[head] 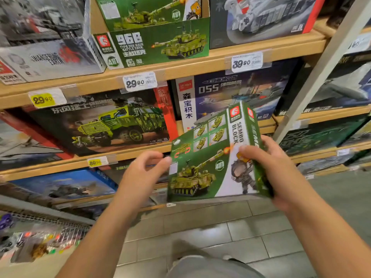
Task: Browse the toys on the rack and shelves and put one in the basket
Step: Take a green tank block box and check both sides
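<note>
The right hand [275, 167] grips the green tank box [212, 157] by its right edge, in front of the shelves [180, 69]; the left hand [140, 171] hovers open beside it. Steadying the left edge would help reading it; no basket shows.

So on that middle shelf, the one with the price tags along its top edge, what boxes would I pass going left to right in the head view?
Green armoured truck box → navy warship box → the green tank box, gripped by the right hand in front of the shelf, with the left hand at its left edge.
</note>
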